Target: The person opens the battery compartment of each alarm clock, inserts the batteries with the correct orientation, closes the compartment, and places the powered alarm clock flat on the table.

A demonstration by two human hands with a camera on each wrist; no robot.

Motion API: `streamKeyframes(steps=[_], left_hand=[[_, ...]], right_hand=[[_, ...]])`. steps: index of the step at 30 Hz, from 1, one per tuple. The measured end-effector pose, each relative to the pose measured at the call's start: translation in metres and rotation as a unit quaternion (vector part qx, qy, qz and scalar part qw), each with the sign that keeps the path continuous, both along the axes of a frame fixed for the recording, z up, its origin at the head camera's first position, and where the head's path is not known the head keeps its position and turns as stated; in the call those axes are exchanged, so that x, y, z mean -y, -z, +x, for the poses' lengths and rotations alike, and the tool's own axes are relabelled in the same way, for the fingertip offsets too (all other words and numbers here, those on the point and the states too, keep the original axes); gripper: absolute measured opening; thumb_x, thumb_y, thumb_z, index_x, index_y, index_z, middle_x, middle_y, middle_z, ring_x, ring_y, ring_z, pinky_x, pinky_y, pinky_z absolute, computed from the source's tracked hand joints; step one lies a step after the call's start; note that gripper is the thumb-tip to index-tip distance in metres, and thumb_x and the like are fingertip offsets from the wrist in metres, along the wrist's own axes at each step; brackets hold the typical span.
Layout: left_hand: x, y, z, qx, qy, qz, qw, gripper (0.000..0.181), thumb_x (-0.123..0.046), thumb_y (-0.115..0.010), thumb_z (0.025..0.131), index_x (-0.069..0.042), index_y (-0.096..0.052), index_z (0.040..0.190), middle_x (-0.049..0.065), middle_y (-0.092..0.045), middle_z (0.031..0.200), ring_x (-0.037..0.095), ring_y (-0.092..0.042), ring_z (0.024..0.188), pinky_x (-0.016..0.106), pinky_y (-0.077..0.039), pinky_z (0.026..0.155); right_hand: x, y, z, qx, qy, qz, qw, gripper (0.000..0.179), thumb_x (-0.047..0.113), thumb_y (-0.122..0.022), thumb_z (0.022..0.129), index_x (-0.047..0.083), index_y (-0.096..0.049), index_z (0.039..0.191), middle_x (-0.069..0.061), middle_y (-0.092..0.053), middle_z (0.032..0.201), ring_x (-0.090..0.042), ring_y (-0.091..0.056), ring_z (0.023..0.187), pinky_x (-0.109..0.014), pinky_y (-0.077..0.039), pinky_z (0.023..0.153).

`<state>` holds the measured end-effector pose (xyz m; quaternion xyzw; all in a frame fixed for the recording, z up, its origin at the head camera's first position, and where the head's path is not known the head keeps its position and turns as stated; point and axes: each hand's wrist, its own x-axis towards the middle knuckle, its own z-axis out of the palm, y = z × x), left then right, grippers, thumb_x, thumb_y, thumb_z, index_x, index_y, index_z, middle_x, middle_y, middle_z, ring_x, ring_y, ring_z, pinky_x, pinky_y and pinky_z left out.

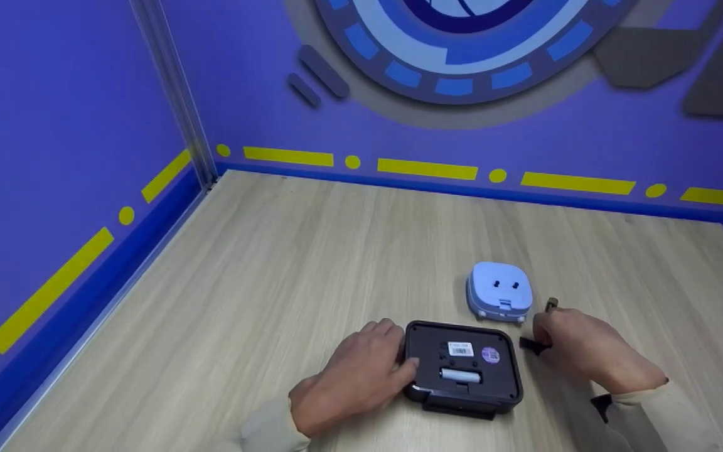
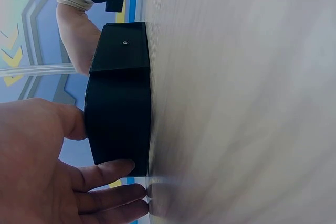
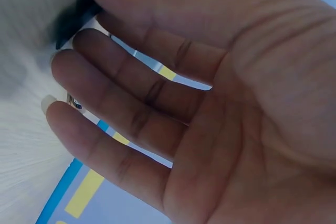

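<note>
A black, rounded-corner case that looks like a clock [image 1: 427, 383] lies back up, with a light-coloured battery [image 1: 460, 375] in its uncovered slot. My left hand [image 1: 364, 370] rests against its left side; in the left wrist view, the thumb is at the upper edge and fairly straight fingers lie along the side. To the right, my right hand [image 1: 581, 345] pinches a small black piece [image 1: 534, 344], perhaps the battery cover. Its fingertips are partly hidden. In the right wrist view, the dark piece [image 3: 76, 19] sits under the thumb and the other fingers are loosely bent.
Behind the case stands a light blue clock-like device [image 1: 501, 290] with two black knobs. A small brownish cylinder, perhaps a battery [image 1: 551, 304], is just beyond my right hand. Blue-purple walls [image 1: 261, 113] border the wooden table [image 1: 311, 251].
</note>
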<state>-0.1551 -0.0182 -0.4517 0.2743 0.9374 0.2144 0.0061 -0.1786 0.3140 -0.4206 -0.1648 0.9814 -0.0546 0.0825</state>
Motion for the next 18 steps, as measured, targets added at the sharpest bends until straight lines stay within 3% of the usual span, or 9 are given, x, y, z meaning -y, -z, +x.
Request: streamKeyframes(steps=[13, 18], left_hand=[[0.0006, -0.0001, 0.0017, -0.013, -0.002, 0.006, 0.9999, 0.040, -0.039, -0.061, 0.101, -0.002, -0.070, 0.112, 0.002, -0.065, 0.102, 0.017, -0.059, 0.091, 0.036, -0.052, 0.080], [0.0002, 0.0004, 0.0017, -0.009, -0.004, 0.003, 1.0000, 0.040, -0.039, -0.060, 0.101, -0.002, -0.070, 0.112, 0.003, -0.066, 0.103, 0.017, -0.059, 0.091, 0.036, -0.053, 0.081]], right_hand=[[0.0017, -0.0004, 0.0025, -0.003, 0.004, -0.028, 0.9996, 0.018, -0.001, -0.073, 0.089, 0.012, -0.064, 0.080, 0.003, -0.056, 0.073, -0.015, -0.049, 0.065, -0.038, -0.045, 0.059], [0.0023, 0.0013, 0.0022, -0.024, -0.003, -0.029, 0.9993, 0.019, -0.001, -0.073, 0.090, 0.011, -0.063, 0.080, 0.003, -0.056, 0.072, -0.013, -0.048, 0.063, -0.037, -0.044, 0.058]])
